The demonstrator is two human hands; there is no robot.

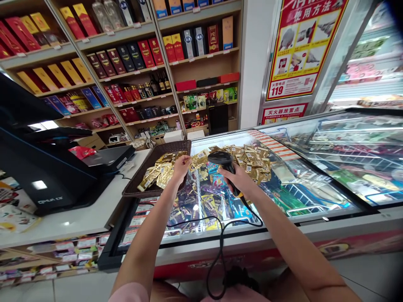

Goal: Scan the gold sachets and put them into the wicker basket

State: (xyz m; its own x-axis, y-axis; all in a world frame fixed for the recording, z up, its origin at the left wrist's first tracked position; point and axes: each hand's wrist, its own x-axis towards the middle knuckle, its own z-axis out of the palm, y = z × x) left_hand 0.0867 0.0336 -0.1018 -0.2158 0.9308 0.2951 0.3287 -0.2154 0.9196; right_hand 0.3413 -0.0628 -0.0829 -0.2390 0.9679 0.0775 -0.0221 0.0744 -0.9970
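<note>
My right hand (239, 181) is wrapped round the handle of a black barcode scanner (220, 158), whose head points left over the freezer's glass lid. A black cable hangs from it in loops. My left hand (181, 168) pinches the edge of a small gold packet (199, 158), held flat just left of the scanner. Below and beside that hand stands a brown woven basket (135, 189) with many gold packets (157, 175) in it. To the right of the scanner, a heap of similar gold packets (252, 161) lies on the glass.
Under me is a chest freezer (308, 176) with goods seen through its glass. On the left counter (75, 220) stand a dark checkout machine (50, 167) and a weighing scale (107, 157). Shelves (126, 73) of boxed bottles line the back wall. The scanner cable (221, 235) drapes over the freezer's front edge.
</note>
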